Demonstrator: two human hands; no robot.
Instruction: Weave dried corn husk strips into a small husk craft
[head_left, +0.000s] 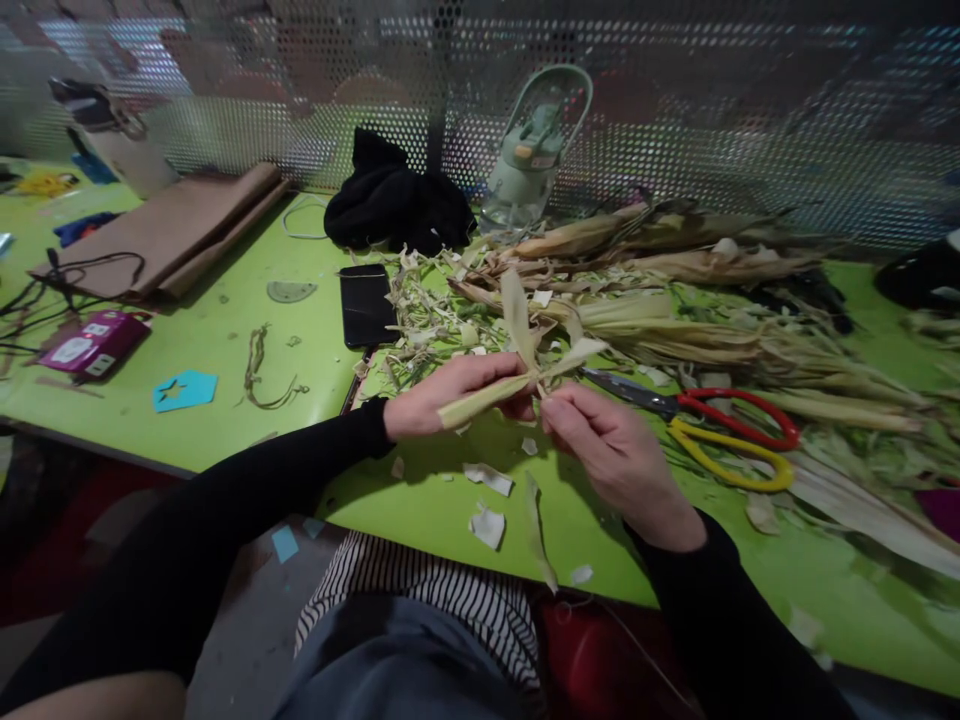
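Observation:
Between my hands is a piece made of pale corn husk strips [517, 318] that fan out from a pinched middle. My left hand [465, 392] grips it from the left, with one strip lying across the fingers. At the lower right of that middle, my right hand [611, 450] pinches the husk between thumb and forefinger. Scissors with one red and one yellow handle [720, 435] lie just right of my right hand, their blades partly behind it. Past my hands, long dried corn husks [675, 330] are heaped with small scraps [431, 310].
A black phone [367, 305] lies left of the scraps. A green bottle [529, 160] and black cloth [397, 200] stand along the perforated screen. Further left are brown paper [180, 230], a purple box with cables [94, 345] and a blue star cutout card [184, 391].

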